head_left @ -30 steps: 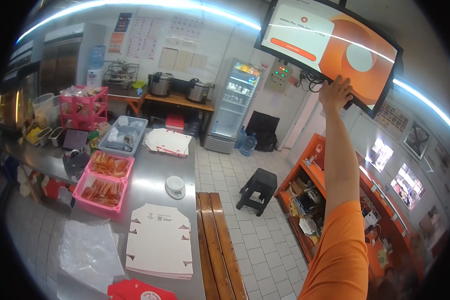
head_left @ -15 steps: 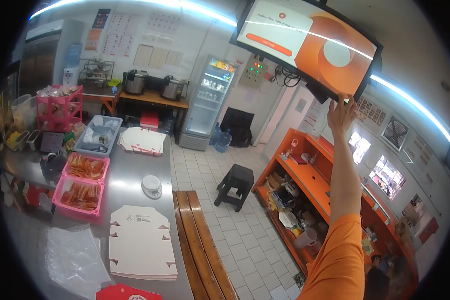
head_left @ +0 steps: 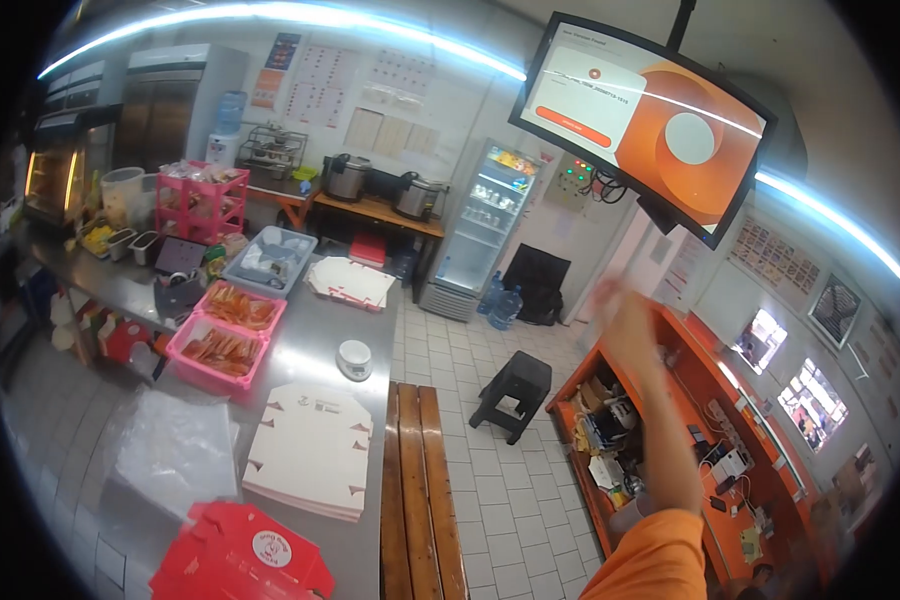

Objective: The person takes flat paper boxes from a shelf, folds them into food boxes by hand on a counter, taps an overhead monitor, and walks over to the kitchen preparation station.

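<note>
Now the wall-side screen hangs from its ceiling pole with nothing touching its frame; the right hand, which a moment ago reached its lower edge, has dropped away and sits below it. The display looks the same as before, a pale message panel beside orange shapes, so the retreat brings no visible change there. Motion blurs the fingers, and I cannot tell whether they are released, clenched or grasping anything. The left hand is out of view. Behind the right hand, the control box shows small lights, and the forearm crosses in front of the orange shelving unit. Further out, a black stool stands on the tiles, and the steel bench carries a white scale, stacked white cartons and, nearest the wearer, a red carton.
</note>
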`<action>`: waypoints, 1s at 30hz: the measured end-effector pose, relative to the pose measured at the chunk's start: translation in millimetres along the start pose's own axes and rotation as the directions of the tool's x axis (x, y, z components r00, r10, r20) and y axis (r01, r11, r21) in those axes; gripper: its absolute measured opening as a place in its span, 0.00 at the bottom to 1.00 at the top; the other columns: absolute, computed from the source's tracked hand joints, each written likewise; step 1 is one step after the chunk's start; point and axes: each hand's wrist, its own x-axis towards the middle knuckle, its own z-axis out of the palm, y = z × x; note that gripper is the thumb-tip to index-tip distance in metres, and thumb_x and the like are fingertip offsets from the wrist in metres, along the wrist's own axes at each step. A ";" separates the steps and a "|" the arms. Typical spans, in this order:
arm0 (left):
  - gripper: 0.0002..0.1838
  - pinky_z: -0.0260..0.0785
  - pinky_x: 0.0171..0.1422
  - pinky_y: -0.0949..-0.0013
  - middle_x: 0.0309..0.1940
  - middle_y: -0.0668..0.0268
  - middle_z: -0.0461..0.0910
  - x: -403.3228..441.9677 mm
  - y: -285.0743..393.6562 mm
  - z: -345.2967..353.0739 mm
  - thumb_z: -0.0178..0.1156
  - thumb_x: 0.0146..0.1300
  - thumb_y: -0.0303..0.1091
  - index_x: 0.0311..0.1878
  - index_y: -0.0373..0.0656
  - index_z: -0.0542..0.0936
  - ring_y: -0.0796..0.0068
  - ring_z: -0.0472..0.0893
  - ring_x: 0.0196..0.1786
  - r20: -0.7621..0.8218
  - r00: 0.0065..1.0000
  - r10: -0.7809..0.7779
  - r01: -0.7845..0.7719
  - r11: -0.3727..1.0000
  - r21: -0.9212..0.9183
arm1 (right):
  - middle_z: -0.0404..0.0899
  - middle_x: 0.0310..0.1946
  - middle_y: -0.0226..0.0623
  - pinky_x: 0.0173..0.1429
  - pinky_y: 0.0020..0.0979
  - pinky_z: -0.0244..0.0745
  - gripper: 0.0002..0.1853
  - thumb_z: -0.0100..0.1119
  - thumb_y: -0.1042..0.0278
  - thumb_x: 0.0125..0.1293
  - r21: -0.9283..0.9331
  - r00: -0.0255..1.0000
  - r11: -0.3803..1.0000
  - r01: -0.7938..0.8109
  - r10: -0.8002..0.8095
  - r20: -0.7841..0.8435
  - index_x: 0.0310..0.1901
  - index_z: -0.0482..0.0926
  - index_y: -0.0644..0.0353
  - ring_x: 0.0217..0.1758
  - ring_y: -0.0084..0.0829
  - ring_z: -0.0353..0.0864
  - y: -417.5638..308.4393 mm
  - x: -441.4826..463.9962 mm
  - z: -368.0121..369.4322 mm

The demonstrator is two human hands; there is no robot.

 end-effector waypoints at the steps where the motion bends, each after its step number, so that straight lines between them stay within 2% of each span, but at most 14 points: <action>1: 0.21 0.72 0.56 0.61 0.52 0.55 0.81 -10.0 47.6 7.0 0.68 0.59 0.27 0.56 0.32 0.78 0.64 0.78 0.50 -0.003 0.997 0.083 -0.082 0.993 0.084 | 0.79 0.45 0.45 0.53 0.36 0.72 0.11 0.53 0.67 0.68 -0.014 0.969 0.990 0.137 -0.131 0.211 0.46 0.76 0.65 0.50 0.39 0.79 6.1 -42.5 31.5; 2: 0.21 0.72 0.55 0.62 0.50 0.56 0.81 -17.7 74.6 12.4 0.67 0.59 0.26 0.55 0.33 0.78 0.64 0.79 0.49 -0.034 0.995 0.092 -0.088 0.991 0.097 | 0.81 0.42 0.39 0.58 0.36 0.73 0.14 0.58 0.69 0.63 0.103 0.835 0.985 0.136 -0.170 0.523 0.50 0.79 0.61 0.50 0.37 0.79 -12.0 -97.5 58.2; 3: 0.20 0.73 0.54 0.63 0.49 0.56 0.81 -24.0 89.6 20.0 0.66 0.59 0.24 0.55 0.35 0.77 0.65 0.79 0.48 -0.062 0.993 0.098 -0.091 0.990 0.110 | 0.77 0.54 0.43 0.62 0.39 0.70 0.19 0.58 0.69 0.64 0.618 0.652 0.785 -0.038 -0.449 0.611 0.57 0.76 0.59 0.58 0.42 0.76 -23.6 -152.3 95.4; 5: 0.22 0.70 0.58 0.59 0.49 0.49 0.79 -31.0 90.6 37.0 0.59 0.65 0.36 0.56 0.30 0.73 0.51 0.79 0.50 -0.048 0.950 0.310 -0.313 0.931 -0.187 | 0.51 0.74 0.50 0.75 0.43 0.56 0.40 0.62 0.63 0.64 0.585 0.314 0.810 -0.043 -0.545 0.778 0.73 0.52 0.60 0.76 0.49 0.53 -88.7 -259.3 145.2; 7: 0.27 0.68 0.63 0.61 0.56 0.50 0.76 -65.3 140.1 66.2 0.64 0.63 0.37 0.60 0.30 0.70 0.54 0.77 0.56 -0.143 0.974 0.175 -0.201 0.959 -0.197 | 0.46 0.74 0.58 0.76 0.45 0.53 0.49 0.65 0.64 0.61 0.760 0.415 0.646 0.069 -0.711 0.567 0.75 0.42 0.62 0.76 0.54 0.52 -140.1 -355.9 188.2; 10: 0.26 0.68 0.64 0.61 0.60 0.48 0.73 -105.3 155.5 89.3 0.60 0.66 0.36 0.61 0.30 0.67 0.51 0.76 0.58 -0.262 0.946 0.192 -0.207 0.978 -0.032 | 0.42 0.75 0.56 0.75 0.45 0.56 0.50 0.65 0.68 0.59 0.759 0.565 0.651 -0.011 -0.622 0.543 0.75 0.41 0.61 0.75 0.54 0.52 -192.2 -408.9 204.4; 13: 0.28 0.65 0.66 0.58 0.65 0.49 0.67 -146.3 144.3 99.4 0.62 0.65 0.34 0.64 0.33 0.66 0.56 0.72 0.63 -0.167 0.914 0.369 -0.371 0.928 0.021 | 0.55 0.71 0.55 0.71 0.41 0.62 0.46 0.63 0.71 0.60 0.829 0.782 0.559 -0.009 -0.513 0.354 0.75 0.46 0.57 0.72 0.53 0.59 -197.7 -419.6 207.8; 15: 0.32 0.63 0.68 0.58 0.66 0.49 0.66 -167.5 147.5 106.3 0.63 0.63 0.36 0.67 0.34 0.63 0.56 0.71 0.65 0.044 0.869 0.493 -0.480 0.862 -0.165 | 0.75 0.59 0.47 0.70 0.33 0.62 0.29 0.55 0.59 0.70 0.732 0.654 0.231 -0.641 -0.336 0.678 0.68 0.65 0.61 0.66 0.38 0.71 -178.5 -420.1 210.5; 17: 0.41 0.57 0.73 0.56 0.68 0.51 0.65 -176.8 156.4 92.1 0.67 0.59 0.41 0.70 0.36 0.58 0.55 0.67 0.69 0.434 0.687 0.583 -0.482 0.812 -0.329 | 0.81 0.49 0.50 0.56 0.35 0.74 0.23 0.58 0.67 0.68 0.742 0.691 0.631 -0.227 -0.433 0.579 0.64 0.70 0.56 0.51 0.46 0.82 -139.8 -412.4 205.6; 19: 0.40 0.61 0.69 0.59 0.65 0.51 0.68 -144.3 154.4 83.6 0.69 0.57 0.42 0.67 0.34 0.62 0.56 0.71 0.64 0.200 0.710 0.675 -0.604 0.730 -0.320 | 0.82 0.47 0.47 0.53 0.35 0.75 0.16 0.58 0.65 0.70 0.504 0.625 0.743 -0.439 -0.150 0.766 0.56 0.77 0.61 0.47 0.36 0.82 -112.6 -395.3 194.0; 21: 0.39 0.66 0.66 0.62 0.61 0.50 0.71 -92.0 137.8 74.5 0.70 0.55 0.44 0.64 0.31 0.66 0.57 0.74 0.60 -0.043 0.673 0.739 -0.718 0.638 -0.279 | 0.83 0.46 0.43 0.54 0.32 0.74 0.14 0.60 0.64 0.69 0.719 0.773 0.502 -0.481 -0.144 0.618 0.50 0.80 0.65 0.48 0.30 0.80 -66.5 -413.3 206.2; 24: 0.41 0.69 0.62 0.63 0.57 0.53 0.75 -14.8 86.4 57.1 0.75 0.46 0.40 0.61 0.32 0.70 0.63 0.77 0.56 -0.098 0.799 0.593 -0.588 0.738 -0.330 | 0.83 0.46 0.41 0.54 0.31 0.74 0.18 0.63 0.63 0.67 0.640 0.687 0.489 -0.593 -0.108 0.719 0.51 0.78 0.69 0.49 0.30 0.80 -32.0 -428.9 202.3; 26: 0.32 0.73 0.55 0.66 0.47 0.59 0.82 11.9 56.0 48.8 0.75 0.43 0.32 0.54 0.33 0.77 0.69 0.81 0.48 0.565 0.783 0.261 -0.120 0.954 -0.275 | 0.82 0.47 0.40 0.55 0.31 0.74 0.19 0.64 0.64 0.66 0.635 0.700 0.486 -0.600 -0.064 0.711 0.52 0.77 0.69 0.50 0.29 0.79 -21.6 -445.8 212.9; 30: 0.24 0.76 0.47 0.68 0.37 0.63 0.84 19.0 36.7 68.2 0.75 0.40 0.25 0.45 0.36 0.81 0.73 0.83 0.40 0.560 0.804 0.199 -0.088 0.972 -0.219 | 0.80 0.50 0.37 0.57 0.28 0.73 0.29 0.71 0.68 0.60 0.665 0.813 0.537 -0.518 0.067 0.579 0.61 0.71 0.65 0.52 0.25 0.77 -6.0 -453.5 248.5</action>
